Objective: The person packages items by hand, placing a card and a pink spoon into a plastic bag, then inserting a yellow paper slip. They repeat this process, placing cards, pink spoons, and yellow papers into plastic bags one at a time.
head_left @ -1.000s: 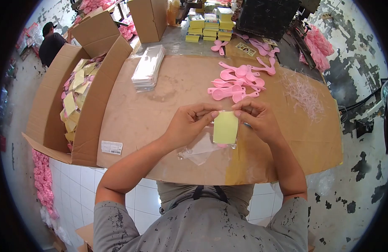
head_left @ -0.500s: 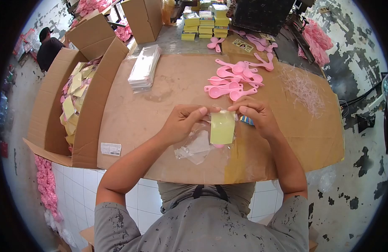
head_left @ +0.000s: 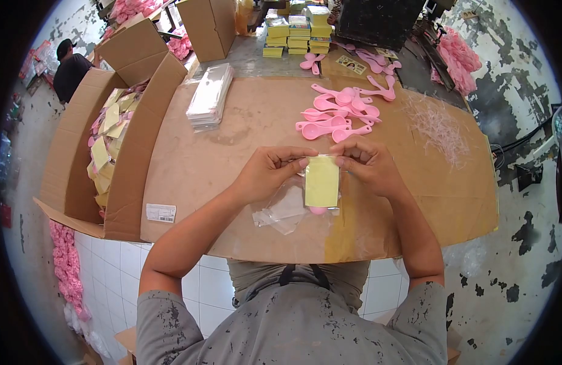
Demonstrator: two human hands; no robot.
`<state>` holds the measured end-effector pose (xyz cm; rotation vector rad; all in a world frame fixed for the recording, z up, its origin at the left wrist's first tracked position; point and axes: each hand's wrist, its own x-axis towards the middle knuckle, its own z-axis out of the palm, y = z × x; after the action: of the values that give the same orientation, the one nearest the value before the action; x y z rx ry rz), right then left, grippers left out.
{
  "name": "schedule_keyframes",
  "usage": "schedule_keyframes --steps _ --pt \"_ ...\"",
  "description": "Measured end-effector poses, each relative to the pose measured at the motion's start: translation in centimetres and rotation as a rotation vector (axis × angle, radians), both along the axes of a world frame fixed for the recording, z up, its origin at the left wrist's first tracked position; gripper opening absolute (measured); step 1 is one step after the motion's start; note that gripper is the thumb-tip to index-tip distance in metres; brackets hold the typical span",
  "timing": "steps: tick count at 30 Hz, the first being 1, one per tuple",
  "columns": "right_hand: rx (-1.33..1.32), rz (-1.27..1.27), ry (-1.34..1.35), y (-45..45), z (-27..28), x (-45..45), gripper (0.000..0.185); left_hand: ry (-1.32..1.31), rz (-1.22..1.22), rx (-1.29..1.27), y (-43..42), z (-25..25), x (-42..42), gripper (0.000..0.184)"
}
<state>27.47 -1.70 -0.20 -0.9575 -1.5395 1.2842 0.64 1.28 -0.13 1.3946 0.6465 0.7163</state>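
Note:
Between my hands is a clear plastic bag [head_left: 321, 184] holding a pale yellow card, with a bit of pink plastic [head_left: 318, 210] showing below the card. My left hand [head_left: 273, 173] pinches the top left corner of the bag. At the top right corner, my right hand [head_left: 372, 169] grips it between thumb and fingers. Clear plastic bags [head_left: 287, 210] lie flat on the cardboard, partly under the held one. Just beyond my hands sits a heap of pink measuring spoons [head_left: 335, 115].
A stack of clear bags [head_left: 210, 97] lies at the back left. Left of the tabletop stands an open carton [head_left: 125, 176] of packed pieces. Stacked cards [head_left: 298, 33] are at the back, plastic strips [head_left: 439, 128] at right. A person [head_left: 73, 73] is at the far left.
The bag's top edge is now straighter, and the card sits more upright between my hands. My right hand has come a little lower and covers the blue patterned piece seen before.

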Motion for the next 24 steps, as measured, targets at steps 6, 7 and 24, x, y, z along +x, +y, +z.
schedule_keyframes --steps 6,7,24 --pt "-0.024 0.075 -0.104 -1.4 2.2 -1.3 0.034 -0.001 0.056 0.134 0.2 -0.6 0.0 0.031" --pt "-0.029 0.068 -0.121 -1.3 1.9 -1.1 0.034 -0.014 0.066 0.167 0.2 -0.6 -0.1 0.032" --pt "0.231 -0.278 -0.804 -1.0 5.3 7.9 0.035 -0.763 0.845 0.229 5.7 4.9 -5.8 0.034"
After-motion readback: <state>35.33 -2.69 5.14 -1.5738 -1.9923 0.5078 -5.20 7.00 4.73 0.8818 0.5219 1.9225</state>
